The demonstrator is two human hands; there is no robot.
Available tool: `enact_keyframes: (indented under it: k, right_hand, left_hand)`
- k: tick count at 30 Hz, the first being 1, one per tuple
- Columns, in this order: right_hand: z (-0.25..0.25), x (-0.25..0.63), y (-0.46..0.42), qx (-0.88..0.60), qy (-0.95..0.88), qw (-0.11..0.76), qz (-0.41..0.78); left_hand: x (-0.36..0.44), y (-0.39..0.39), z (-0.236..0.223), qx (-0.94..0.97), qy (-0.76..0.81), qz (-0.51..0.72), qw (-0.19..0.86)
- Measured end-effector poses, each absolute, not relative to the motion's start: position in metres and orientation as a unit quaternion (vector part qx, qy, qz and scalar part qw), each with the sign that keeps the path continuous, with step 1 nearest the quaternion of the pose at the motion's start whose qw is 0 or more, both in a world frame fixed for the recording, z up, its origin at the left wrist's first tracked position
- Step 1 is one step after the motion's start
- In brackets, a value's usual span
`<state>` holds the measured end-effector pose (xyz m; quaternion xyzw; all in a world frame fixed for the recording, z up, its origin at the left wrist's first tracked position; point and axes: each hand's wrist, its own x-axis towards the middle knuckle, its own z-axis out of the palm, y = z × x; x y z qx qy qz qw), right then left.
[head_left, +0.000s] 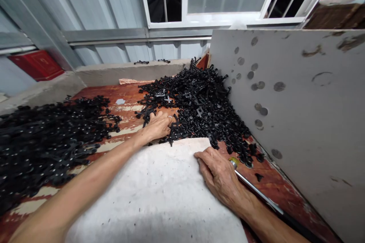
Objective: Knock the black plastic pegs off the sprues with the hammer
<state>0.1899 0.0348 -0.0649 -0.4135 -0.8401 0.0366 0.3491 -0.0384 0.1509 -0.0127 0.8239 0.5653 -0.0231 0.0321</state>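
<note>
My left hand reaches forward to the near edge of a big heap of small black plastic parts. Its fingers curl into the parts and seem to gather some. My right hand lies palm down on the right edge of a white padded sheet, fingers close together and bent. Beside it lies a metal rod with a yellowish tip; whether the hand grips the rod is hidden.
A second heap of black parts covers the left of the worn red wooden table. A grey spotted board stands as a wall on the right. A low concrete ledge, metal wall and window are behind.
</note>
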Motion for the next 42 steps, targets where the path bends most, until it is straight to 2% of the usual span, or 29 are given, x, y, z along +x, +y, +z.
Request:
enact_keyframes:
  k: [5, 11, 13, 16, 18, 24, 32, 36, 38, 40, 42]
  right_hand:
    - [-0.067, 0.191, 0.035, -0.413, -0.840, 0.351, 0.036]
    - [-0.069, 0.191, 0.035, -0.414, -0.835, 0.361, 0.033]
    - [-0.069, 0.190, 0.035, -0.413, -0.835, 0.362, 0.033]
    - [-0.068, 0.191, 0.035, -0.405, -0.840, 0.360, 0.032]
    - [-0.067, 0.191, 0.036, -0.403, -0.841, 0.360, 0.032]
    - [-0.067, 0.191, 0.035, -0.405, -0.840, 0.359, 0.027]
    - [-0.067, 0.192, 0.035, -0.414, -0.842, 0.346, 0.031]
    - [-0.067, 0.191, 0.035, -0.416, -0.842, 0.343, 0.039]
    - [-0.066, 0.191, 0.034, -0.418, -0.841, 0.342, 0.037]
    - [-0.066, 0.191, 0.034, -0.421, -0.840, 0.340, 0.040]
    - [-0.066, 0.191, 0.034, -0.425, -0.840, 0.335, 0.047]
  left_hand:
    - [-0.054, 0.148, -0.005, 0.827, 0.559, 0.047, -0.034]
    - [-0.096, 0.145, 0.017, 0.722, 0.663, 0.173, -0.098]
    - [-0.104, 0.137, 0.019, 0.711, 0.691, 0.105, -0.078]
    - [-0.104, 0.118, 0.018, 0.712, 0.700, -0.051, 0.008]
    - [-0.099, 0.108, 0.016, 0.717, 0.690, -0.090, 0.035]
    - [-0.088, 0.110, 0.013, 0.738, 0.668, -0.100, 0.015]
    - [-0.073, 0.128, 0.002, 0.760, 0.642, -0.058, 0.084]
    - [-0.043, 0.133, 0.010, 0.767, 0.608, 0.058, 0.194]
    - [-0.031, 0.135, 0.011, 0.783, 0.571, 0.121, 0.216]
    - [-0.024, 0.136, 0.011, 0.814, 0.546, 0.089, 0.176]
    - [-0.021, 0.137, 0.009, 0.837, 0.530, -0.006, 0.133]
